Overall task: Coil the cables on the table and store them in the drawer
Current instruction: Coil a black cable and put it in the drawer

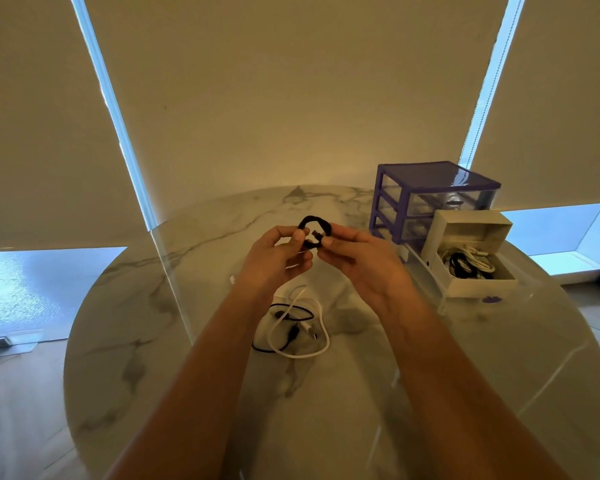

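A small coiled black cable [315, 224] is held up above the marble table [146, 323]. My left hand [274, 258] pinches its left side, and my right hand [364, 263] pinches its right side near the plug end. Below my wrists a loose white cable [321, 348] and a loose black cable [291, 311] lie tangled together on the table. At the right stands a purple-framed clear drawer unit [430, 195]; its bottom drawer [440, 289] is pulled out. A white box [471, 251] with coiled black and white cables sits in it.
The round table ends close to roller blinds at the back. Wooden floor shows on the left and right. A small white plug tip [232, 279] peeks out beside my left wrist.
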The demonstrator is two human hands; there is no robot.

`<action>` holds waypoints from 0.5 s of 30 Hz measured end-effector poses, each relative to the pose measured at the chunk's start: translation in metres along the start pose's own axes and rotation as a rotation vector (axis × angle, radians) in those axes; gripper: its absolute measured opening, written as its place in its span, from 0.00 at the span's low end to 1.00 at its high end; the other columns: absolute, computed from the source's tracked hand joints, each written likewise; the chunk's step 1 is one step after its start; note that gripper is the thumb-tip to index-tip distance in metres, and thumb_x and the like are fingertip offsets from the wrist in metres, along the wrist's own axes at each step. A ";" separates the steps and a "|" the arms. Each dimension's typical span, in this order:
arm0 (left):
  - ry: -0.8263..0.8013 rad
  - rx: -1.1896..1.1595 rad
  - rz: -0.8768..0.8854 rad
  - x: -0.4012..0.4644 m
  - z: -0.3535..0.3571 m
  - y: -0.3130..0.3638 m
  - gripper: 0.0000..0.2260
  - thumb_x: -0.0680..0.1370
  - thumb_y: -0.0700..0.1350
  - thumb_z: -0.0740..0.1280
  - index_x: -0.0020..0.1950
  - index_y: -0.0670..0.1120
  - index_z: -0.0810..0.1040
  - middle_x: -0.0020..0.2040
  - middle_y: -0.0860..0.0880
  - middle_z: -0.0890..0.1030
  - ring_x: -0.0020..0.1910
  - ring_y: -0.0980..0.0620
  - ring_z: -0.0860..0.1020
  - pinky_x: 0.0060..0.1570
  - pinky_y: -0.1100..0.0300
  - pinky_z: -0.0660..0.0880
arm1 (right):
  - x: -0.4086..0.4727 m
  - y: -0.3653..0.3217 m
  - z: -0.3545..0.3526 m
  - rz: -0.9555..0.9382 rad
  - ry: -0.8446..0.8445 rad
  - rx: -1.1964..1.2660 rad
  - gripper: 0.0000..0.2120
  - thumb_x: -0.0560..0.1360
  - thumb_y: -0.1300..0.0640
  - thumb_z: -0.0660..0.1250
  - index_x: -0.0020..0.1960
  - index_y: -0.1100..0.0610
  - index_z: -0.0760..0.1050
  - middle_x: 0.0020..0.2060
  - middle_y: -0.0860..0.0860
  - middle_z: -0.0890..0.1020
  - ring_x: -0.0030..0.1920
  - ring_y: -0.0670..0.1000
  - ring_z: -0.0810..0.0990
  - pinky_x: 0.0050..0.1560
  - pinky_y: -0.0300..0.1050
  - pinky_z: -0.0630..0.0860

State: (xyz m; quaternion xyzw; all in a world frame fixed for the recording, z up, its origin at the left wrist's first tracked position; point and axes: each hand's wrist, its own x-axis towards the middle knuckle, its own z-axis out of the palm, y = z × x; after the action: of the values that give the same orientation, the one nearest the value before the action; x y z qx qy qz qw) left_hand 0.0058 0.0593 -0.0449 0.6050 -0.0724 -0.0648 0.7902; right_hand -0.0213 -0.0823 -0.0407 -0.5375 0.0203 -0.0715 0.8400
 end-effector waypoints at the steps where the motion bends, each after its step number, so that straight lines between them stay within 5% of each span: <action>1: 0.010 0.024 0.014 -0.001 0.000 0.000 0.05 0.79 0.43 0.66 0.52 0.44 0.79 0.44 0.47 0.81 0.41 0.52 0.80 0.42 0.62 0.80 | 0.000 0.000 0.000 0.022 -0.015 0.040 0.14 0.73 0.71 0.66 0.59 0.66 0.77 0.48 0.57 0.84 0.48 0.53 0.84 0.51 0.44 0.81; 15: -0.002 -0.158 -0.072 -0.004 0.014 -0.005 0.06 0.80 0.40 0.64 0.52 0.40 0.80 0.42 0.46 0.83 0.39 0.54 0.81 0.41 0.65 0.79 | -0.003 -0.006 -0.008 -0.043 0.008 -0.091 0.13 0.74 0.70 0.66 0.58 0.66 0.76 0.49 0.59 0.83 0.47 0.53 0.82 0.50 0.43 0.81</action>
State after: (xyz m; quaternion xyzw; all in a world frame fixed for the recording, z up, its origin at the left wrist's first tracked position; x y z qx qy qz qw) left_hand -0.0009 0.0455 -0.0458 0.5427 -0.0462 -0.0995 0.8327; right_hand -0.0253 -0.0917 -0.0392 -0.5753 0.0154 -0.0905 0.8128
